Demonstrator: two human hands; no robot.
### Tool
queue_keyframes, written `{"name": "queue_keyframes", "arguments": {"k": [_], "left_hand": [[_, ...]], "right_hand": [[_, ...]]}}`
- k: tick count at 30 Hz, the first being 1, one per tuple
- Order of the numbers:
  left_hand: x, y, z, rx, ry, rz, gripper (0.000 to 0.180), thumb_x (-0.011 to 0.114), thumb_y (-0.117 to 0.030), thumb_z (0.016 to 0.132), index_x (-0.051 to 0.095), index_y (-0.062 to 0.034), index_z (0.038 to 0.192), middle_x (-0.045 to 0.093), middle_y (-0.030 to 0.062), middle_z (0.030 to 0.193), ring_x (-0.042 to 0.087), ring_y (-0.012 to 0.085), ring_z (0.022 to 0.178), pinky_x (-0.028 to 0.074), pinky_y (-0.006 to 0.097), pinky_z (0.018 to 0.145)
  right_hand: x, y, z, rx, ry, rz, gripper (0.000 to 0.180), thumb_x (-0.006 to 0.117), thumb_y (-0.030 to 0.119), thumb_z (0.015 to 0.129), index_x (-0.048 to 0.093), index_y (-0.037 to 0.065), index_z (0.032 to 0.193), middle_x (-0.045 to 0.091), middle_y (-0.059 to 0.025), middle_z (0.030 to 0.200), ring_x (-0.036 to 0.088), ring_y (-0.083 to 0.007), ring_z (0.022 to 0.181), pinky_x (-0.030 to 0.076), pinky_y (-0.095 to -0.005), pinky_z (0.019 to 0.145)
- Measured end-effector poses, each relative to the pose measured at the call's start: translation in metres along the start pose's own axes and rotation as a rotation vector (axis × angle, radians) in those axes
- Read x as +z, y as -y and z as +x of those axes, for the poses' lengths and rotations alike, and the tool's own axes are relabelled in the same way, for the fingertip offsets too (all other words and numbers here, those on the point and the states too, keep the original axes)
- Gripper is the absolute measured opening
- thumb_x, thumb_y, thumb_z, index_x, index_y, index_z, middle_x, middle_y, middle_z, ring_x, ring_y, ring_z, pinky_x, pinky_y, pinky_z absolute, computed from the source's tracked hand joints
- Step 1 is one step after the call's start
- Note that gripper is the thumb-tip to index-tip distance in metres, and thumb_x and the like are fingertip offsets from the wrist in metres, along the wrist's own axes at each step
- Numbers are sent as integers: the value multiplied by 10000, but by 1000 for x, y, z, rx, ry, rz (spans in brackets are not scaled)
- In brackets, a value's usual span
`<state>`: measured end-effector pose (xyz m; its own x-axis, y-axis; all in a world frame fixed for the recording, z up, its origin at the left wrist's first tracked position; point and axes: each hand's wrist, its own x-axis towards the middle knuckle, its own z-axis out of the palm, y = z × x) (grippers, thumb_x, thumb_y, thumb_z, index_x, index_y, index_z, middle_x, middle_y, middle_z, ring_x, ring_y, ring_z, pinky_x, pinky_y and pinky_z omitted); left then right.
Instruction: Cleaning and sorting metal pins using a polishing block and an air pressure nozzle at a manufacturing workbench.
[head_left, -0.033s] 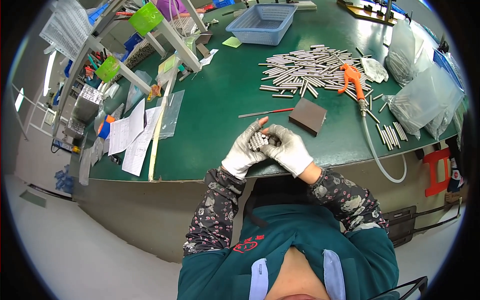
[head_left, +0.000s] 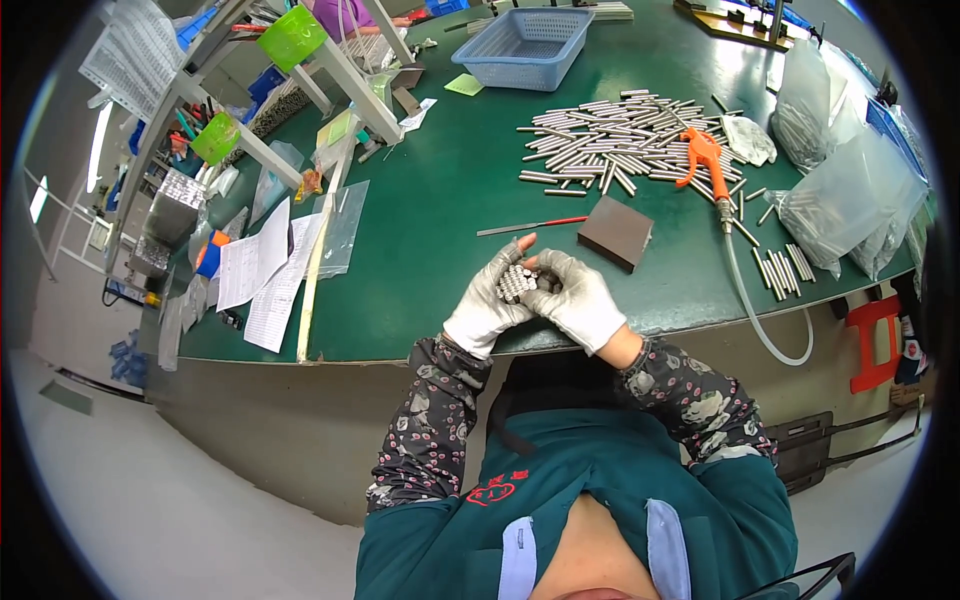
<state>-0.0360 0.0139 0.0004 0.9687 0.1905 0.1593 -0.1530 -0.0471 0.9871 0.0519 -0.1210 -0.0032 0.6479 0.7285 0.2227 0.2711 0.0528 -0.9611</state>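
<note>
Our gloved left hand (head_left: 484,308) and right hand (head_left: 582,300) meet at the near edge of the green worktop (head_left: 440,190), fingers curled tight around a bundle of metal rods (head_left: 517,282). Just beyond lies a dark block (head_left: 614,232), then the loose rod pile (head_left: 610,150) and blue basket (head_left: 522,45).

white knit glove on the left hand (head_left: 486,305) and white knit glove on the right hand (head_left: 582,300); silvery bundle of short metal rods (head_left: 516,283) between them; dark sleeves with a pale flower print (head_left: 428,430); deep green table top (head_left: 450,190); dark brown square block (head_left: 615,232); orange-handled air blow gun (head_left: 702,158); pale blue plastic mesh basket (head_left: 525,45); thin rod with a red end (head_left: 532,226); lime green plastic bins (head_left: 292,36)
</note>
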Motion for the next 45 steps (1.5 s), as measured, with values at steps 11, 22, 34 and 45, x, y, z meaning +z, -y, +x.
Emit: {"name": "queue_keyframes", "arguments": {"k": [11,22,34,45], "left_hand": [[7,3,3,-25,-49,-58,831,769,24,660,357,-69,1376,555,67,1203,560,111,1001,469,245,882],[6,5,3,-22,-56,-2,774,691,74,658,377,-42,1355,563,54,1169,558,99,995,454,224,877],[8,10,6,-21,-102,-19,710,695,57,695,380,-14,1328,517,70,1231,552,137,1071,462,245,903],[8,7,7,-3,-100,137,644,698,41,698,427,-21,1279,589,59,1097,581,113,963,481,236,846]], "right_hand": [[-12,15,1,50,70,-68,331,696,96,746,591,18,1050,510,10,701,480,-66,647,445,-223,617],[-16,9,-2,72,89,48,336,655,61,764,565,0,1082,504,17,751,468,-62,680,438,-209,669],[-14,0,3,73,67,53,286,664,68,780,583,-1,1046,516,9,738,485,-62,681,443,-211,663],[-15,-2,2,50,40,39,286,651,135,767,600,8,1018,627,-111,811,613,-171,726,494,-286,702]]}}
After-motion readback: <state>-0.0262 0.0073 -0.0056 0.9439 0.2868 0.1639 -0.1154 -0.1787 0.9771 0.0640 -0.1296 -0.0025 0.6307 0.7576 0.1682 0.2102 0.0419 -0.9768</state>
